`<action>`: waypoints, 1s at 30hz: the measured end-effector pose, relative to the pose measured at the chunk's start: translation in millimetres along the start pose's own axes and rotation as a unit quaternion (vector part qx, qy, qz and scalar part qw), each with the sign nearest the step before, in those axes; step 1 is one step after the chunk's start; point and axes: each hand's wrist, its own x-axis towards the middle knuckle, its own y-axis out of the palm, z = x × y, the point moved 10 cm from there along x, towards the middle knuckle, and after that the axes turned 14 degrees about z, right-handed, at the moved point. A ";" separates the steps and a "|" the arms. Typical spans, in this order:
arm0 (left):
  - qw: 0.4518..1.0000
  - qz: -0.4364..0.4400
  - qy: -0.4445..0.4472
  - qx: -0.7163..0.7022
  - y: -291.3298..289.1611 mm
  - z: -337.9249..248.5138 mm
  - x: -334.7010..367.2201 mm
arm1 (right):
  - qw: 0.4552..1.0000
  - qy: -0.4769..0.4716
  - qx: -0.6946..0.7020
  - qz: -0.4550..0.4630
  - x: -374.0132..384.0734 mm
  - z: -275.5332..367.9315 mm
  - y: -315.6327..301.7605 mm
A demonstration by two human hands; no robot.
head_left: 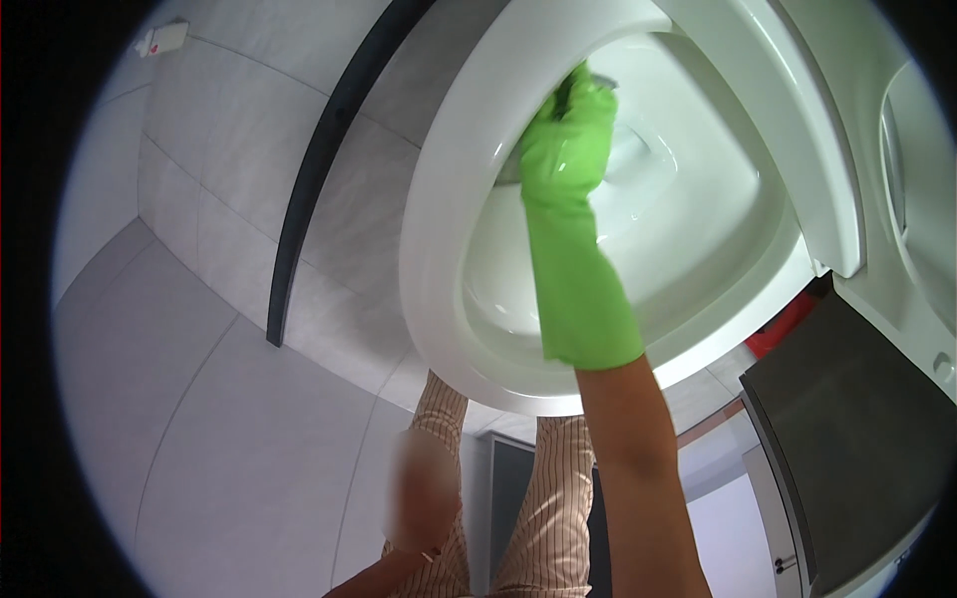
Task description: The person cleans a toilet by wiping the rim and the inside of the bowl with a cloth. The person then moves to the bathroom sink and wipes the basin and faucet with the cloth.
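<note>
A long green rubber glove covers my right hand, which reaches down into the white toilet bowl. The gloved fingers are bent and press near the inner wall under the far-left part of the rim. Bits of something grey show beside the glove; most of it is hidden by the hand, so its kind is unclear. My bare left hand hangs low in front of my striped trousers, apart from the toilet. It is smeared, and its fingers cannot be made out.
The raised seat and lid stand at the right of the bowl. A dark curved strip edges the tiled floor on the left. At the lower right is a dark cabinet, with a red object beside it. A small white object lies far left.
</note>
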 end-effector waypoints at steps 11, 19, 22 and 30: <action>1.000 -0.007 0.004 -0.004 -21.1 -9.7 3.1 | 0.827 0.137 0.527 -0.138 5.0 -64.6 -21.6; 0.992 -0.079 0.088 0.034 -27.9 -9.5 -0.9 | 0.964 0.184 0.191 -0.011 29.9 -63.2 -22.6; 1.000 -0.003 -0.002 0.021 -36.4 -16.6 6.8 | 0.975 0.192 0.114 0.006 34.8 -56.7 -32.6; 0.987 -0.107 0.105 0.064 -33.3 -14.0 -2.1 | 0.938 0.248 0.230 -0.074 55.8 -52.3 -56.6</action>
